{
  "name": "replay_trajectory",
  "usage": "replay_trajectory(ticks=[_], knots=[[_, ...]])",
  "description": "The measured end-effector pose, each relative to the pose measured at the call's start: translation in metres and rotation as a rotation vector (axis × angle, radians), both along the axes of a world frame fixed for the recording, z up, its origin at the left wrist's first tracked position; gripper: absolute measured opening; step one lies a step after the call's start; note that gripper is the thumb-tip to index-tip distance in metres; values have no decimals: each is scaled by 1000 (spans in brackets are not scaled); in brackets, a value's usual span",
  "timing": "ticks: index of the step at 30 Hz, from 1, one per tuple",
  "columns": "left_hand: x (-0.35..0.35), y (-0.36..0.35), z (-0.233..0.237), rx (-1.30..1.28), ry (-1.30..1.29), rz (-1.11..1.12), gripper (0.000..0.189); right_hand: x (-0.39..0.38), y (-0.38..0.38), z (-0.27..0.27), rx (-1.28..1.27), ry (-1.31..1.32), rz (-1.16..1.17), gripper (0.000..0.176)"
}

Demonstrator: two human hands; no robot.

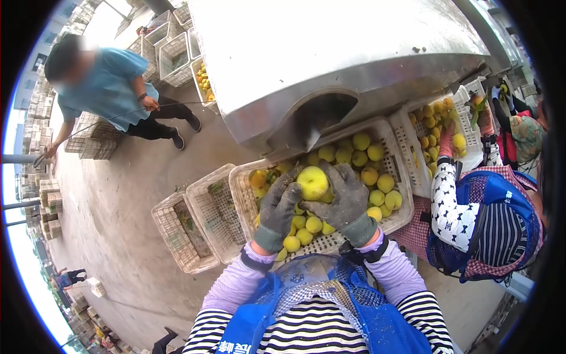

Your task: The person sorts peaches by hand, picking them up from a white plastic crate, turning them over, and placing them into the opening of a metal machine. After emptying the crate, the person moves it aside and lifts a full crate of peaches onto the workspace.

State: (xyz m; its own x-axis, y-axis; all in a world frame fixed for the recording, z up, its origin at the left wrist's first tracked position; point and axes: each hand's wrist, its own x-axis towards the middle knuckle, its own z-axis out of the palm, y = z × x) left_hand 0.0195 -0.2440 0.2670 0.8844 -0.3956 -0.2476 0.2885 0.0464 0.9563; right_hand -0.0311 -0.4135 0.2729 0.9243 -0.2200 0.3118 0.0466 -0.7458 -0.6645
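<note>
Here we go, both hands up over the white crate [394,154], a moulded plastic lattice with rounded corners, sitting just under the metal chute [330,53], dull, scuffed sheet steel with a dark arched mouth. The left hand [277,207], in a grey knitted glove, has its fingers curled against the left side of the big yellow fruit [312,182]; the right hand [345,197], gloved the same, wraps its fingers round the right side and underneath, so both are closed on it, gripping it between them. The fruit is round, smooth and pale yellow with a crease down the middle, held just above the pile of fruit [371,177], smaller yellow and orange balls filling the crate. Left of that, two empty crates [215,209] of the same lattice lie on the rough grey concrete floor [118,200]. On the right, a co-worker's hand [446,141] in a pink glove, above a spotted sleeve, reaches into a second crate [469,127] of fruit, though whether it grips anything is hard to tell. Far left, a person in a blue shirt [106,85] bends over a thin rod. The palms are hidden behind the fruit, the near crate edge is covered by the forearms, and the round lens blacks out the corners
</note>
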Motion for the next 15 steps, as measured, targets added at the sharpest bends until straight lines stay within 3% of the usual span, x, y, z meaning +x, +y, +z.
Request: replay_trajectory(ticks=[5, 8, 11, 15], knots=[[-1, 9, -35, -41, 101, 256, 43, 47, 4, -25, -55, 68, -152, 69], [-1, 21, -71, 79, 209, 198, 39, 108, -8, -56, -67, -143, -165, 64], [-8, 20, -134, 187, 138, 179, 40, 133, -18, -46, -154, 38, -120, 54], [-20, 0, -184, 677, -177, -16, 48, 70, -69, -57, 105, -46, -56, 33]])
